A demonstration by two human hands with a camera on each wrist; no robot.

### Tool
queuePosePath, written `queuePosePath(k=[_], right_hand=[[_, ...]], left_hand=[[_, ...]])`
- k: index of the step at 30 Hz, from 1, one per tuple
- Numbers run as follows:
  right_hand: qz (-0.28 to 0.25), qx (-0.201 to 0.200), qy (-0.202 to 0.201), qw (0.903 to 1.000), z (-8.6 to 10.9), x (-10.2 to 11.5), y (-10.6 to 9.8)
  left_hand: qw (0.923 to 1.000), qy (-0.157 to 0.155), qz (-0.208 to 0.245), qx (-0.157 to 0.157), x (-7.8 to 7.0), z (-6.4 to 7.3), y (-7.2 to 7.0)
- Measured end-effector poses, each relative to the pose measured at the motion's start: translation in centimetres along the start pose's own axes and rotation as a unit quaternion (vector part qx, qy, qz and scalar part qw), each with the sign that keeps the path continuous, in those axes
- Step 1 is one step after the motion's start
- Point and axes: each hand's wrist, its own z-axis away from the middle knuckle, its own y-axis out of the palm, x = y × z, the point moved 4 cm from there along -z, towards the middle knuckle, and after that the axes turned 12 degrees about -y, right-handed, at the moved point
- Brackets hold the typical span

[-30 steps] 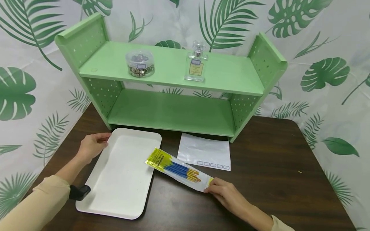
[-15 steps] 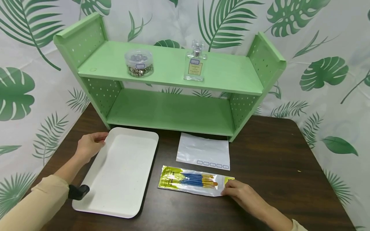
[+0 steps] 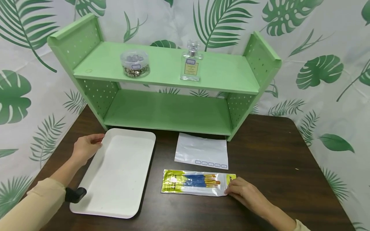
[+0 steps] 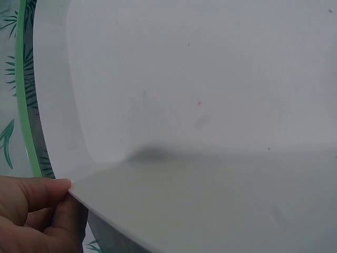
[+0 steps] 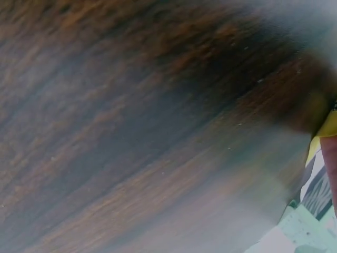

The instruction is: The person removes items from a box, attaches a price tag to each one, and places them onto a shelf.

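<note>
A white tray (image 3: 118, 173) lies on the left of the dark wooden table. My left hand (image 3: 86, 149) pinches its rim near the far left corner; in the left wrist view, thumb and fingers of this left hand (image 4: 37, 211) meet at the tray's edge (image 4: 126, 211). Right of the tray is a clear packet of paintbrushes (image 3: 196, 183), blue-handled, with yellow-green printing at its left end. Its right end is pinched by my right hand (image 3: 245, 194). Only a sliver of that hand (image 5: 329, 163) enters the right wrist view, beside the packet's yellow edge (image 5: 322, 132).
A two-tier green shelf (image 3: 170, 112) stands behind. On its top board are a round clear jar (image 3: 135, 64) of small metallic pieces and a glass perfume bottle (image 3: 191, 64). A white plastic sheet or bag (image 3: 202, 150) with small labels lies between shelf and packet.
The packet of paintbrushes swung from beside the tray's right edge toward the right and front, now lying level with the table's front. The left hand keeps its hold on the tray.
</note>
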Motion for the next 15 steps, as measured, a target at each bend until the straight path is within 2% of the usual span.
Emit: queuePosePath(k=[10,13,15], right_hand=[[-0.047,0.013,0.047,0.9977,-0.3,-0.2,-0.2],[-0.089,-0.011,0.103,0.9906,-0.9,-0.8,-0.7],[-0.115,-0.039,0.167,0.9784,-1.4,-1.6,-1.1]], left_hand=[[0.9999,0.004,-0.005,0.009,0.0,0.1,-0.1],[0.9999,0.008,-0.004,0.009,0.0,0.2,-0.1],[0.9999,0.01,-0.004,0.009,0.0,0.2,-0.1]])
